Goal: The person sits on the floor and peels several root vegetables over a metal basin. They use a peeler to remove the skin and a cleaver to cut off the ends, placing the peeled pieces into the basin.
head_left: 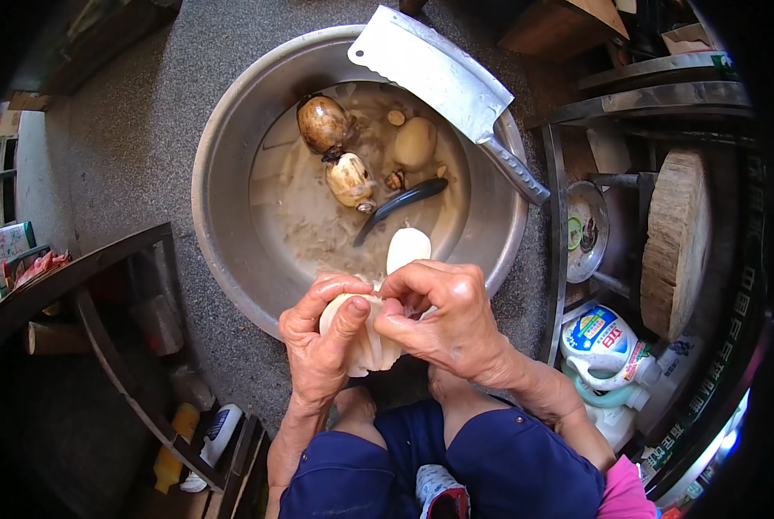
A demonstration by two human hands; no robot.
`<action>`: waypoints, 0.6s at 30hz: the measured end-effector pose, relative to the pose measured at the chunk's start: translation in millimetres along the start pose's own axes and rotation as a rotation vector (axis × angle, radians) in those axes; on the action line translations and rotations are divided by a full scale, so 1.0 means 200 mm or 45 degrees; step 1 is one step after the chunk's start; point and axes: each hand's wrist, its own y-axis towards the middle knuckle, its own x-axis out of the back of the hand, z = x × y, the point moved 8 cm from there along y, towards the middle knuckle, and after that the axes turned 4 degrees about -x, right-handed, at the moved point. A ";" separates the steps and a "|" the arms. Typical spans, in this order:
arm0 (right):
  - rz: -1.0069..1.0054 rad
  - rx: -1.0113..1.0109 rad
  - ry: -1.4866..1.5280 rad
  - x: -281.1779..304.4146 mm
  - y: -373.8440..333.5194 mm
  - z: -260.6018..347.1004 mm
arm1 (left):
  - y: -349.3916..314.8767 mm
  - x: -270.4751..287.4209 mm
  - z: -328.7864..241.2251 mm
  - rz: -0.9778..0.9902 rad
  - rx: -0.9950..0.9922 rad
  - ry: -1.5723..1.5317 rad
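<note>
My left hand (322, 324) is wrapped round a pale, peeled lotus root piece (369, 346) over the near rim of the metal basin (222, 242). Pressed against its side, my right hand (447, 320) has its fingers pinched; what is between them is hidden. A smooth white piece (408, 248) shows just beyond my right knuckles; I cannot tell whether it joins the held root. In the cloudy water are a brown lotus root section (322, 124), a partly peeled one (350, 180), a yellowish rounded piece (415, 143) and a dark curved tool or handle (400, 208).
A cleaver (434, 73) rests across the basin's far right rim, its handle sticking out. On the right stand a metal rack (554, 251), a round wooden chopping block (674, 242) and detergent bottles (599, 342). A dark wooden frame (114, 346) stands on the left.
</note>
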 end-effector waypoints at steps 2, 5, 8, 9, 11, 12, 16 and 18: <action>0.082 -0.148 0.281 0.00 0.01 -0.07 | -0.01 0.01 0.01 -0.003 0.071 -0.007; 0.118 -0.465 0.655 0.00 0.00 -0.12 | -0.01 -0.02 0.07 -0.052 0.268 -0.475; 0.290 -0.672 0.724 -0.01 -0.03 -0.11 | 0.00 0.05 0.04 -0.105 0.110 -0.300; 0.314 -0.630 0.684 -0.04 -0.03 -0.11 | -0.01 0.07 0.03 -0.134 0.075 -0.191; 0.314 -0.597 0.525 -0.07 -0.04 -0.14 | 0.01 0.06 -0.07 -0.059 -0.229 0.170; 0.313 -0.581 0.480 -0.09 -0.03 -0.17 | 0.01 0.04 -0.12 -0.021 -0.382 0.350; 0.284 -0.352 0.174 -0.09 -0.01 -0.14 | 0.00 -0.06 -0.17 0.153 -0.385 0.436; 0.262 -0.228 0.003 -0.08 -0.02 -0.10 | 0.01 -0.05 -0.14 0.145 -0.256 0.393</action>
